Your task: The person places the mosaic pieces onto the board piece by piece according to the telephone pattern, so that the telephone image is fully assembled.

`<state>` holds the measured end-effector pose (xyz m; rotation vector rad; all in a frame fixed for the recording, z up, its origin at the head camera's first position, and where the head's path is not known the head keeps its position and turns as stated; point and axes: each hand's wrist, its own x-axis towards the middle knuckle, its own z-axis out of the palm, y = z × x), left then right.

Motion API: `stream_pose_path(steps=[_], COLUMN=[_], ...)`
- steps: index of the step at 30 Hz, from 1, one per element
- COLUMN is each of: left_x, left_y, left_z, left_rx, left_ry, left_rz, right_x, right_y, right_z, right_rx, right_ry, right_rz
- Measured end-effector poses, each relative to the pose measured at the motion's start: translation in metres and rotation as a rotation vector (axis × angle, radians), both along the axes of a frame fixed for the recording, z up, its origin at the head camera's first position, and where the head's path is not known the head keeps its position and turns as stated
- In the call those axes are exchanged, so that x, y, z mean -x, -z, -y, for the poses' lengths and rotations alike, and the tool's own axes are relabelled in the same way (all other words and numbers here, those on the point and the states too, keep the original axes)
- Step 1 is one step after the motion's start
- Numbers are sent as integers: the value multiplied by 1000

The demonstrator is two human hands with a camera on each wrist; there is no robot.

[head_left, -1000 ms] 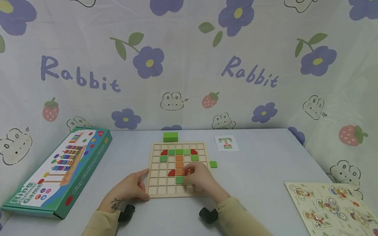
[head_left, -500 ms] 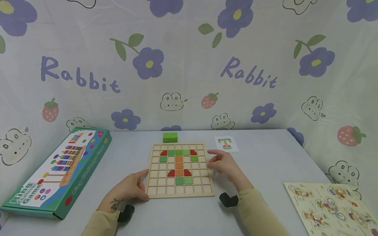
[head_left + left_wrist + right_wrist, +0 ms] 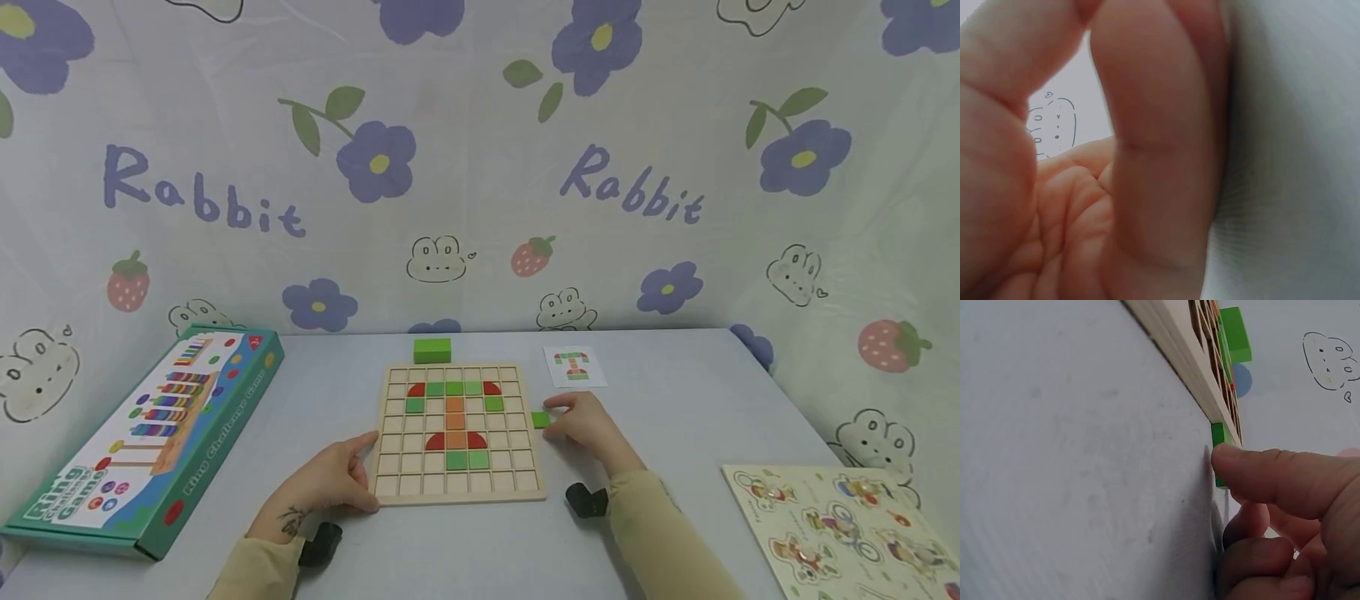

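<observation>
In the head view a wooden grid board lies on the table, with red quarter-circle, green square and orange square tiles set in its cells. My left hand rests at the board's left side, index fingertip at the edge and thumb by the near corner. The left wrist view shows only my fingers and palm close up. Right of the board, my right hand pinches a green square tile between thumb and index finger. In the right wrist view the thumb covers part of this green tile, beside the board's edge.
A green block stands behind the board. A small pattern card lies at the back right. A green game box stands on the left, and a picture puzzle board lies at the right front.
My right hand has left the board's lower cells, where a second green tile now shows, and moved right to the loose green tile. The left hand has stayed at the board's edge.
</observation>
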<state>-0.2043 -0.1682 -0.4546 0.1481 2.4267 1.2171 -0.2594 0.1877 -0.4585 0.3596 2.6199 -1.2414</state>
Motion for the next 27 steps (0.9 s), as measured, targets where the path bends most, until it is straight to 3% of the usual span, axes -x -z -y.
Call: stream_pose_path(steps=[15,18,23,27], left_x=[-1,-1,0,0], left_y=[-1,1,1,-1], left_z=[0,0,0,-1], left_rx=[-1,-2,-4,-3], left_ry=[-3,2,7,-2], left_rz=[5,10,7,6], right_x=[-3,-5,-5,-6], right_y=[-6,-11,-18,-24], right_z=[1,-1,4,16], right_rx=[-68,-38,72,215], right_ry=[-9,-4,-9,-22], right_rz=[-25,-54,-174,-243])
